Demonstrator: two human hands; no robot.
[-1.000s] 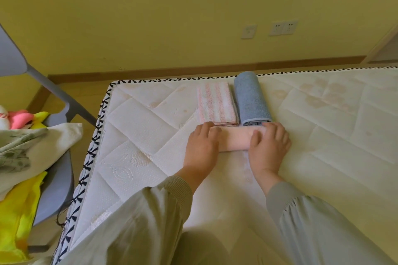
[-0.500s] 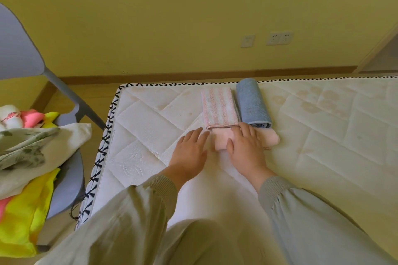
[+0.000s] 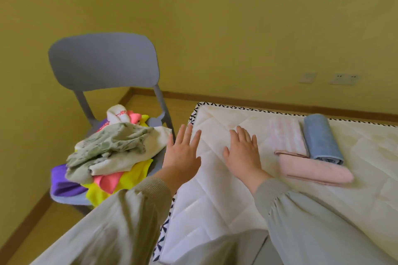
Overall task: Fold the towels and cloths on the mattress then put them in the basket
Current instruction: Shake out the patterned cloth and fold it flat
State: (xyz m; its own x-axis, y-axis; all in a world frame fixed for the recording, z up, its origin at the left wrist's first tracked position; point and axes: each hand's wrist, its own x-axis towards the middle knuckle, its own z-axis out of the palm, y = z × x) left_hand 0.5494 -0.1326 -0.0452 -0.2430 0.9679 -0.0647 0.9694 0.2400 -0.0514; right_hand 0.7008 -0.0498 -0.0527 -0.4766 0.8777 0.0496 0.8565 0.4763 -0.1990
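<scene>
Status: left hand (image 3: 183,153) open, fingers spread, empty, past the mattress (image 3: 215,200) edge; right hand (image 3: 243,155) open, flat over it. Unfolded pile (image 3: 114,148) on chair (image 3: 103,60) just left of left hand; three folded cloths (image 3: 316,170) right of right hand. Basket unseen. Advice: pinch one top piece only, lift clear, spread on bare mattress between hands.

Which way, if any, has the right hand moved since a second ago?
Yes. The right hand has come off the pink towel and moved leftward, past the striped cloth.
</scene>
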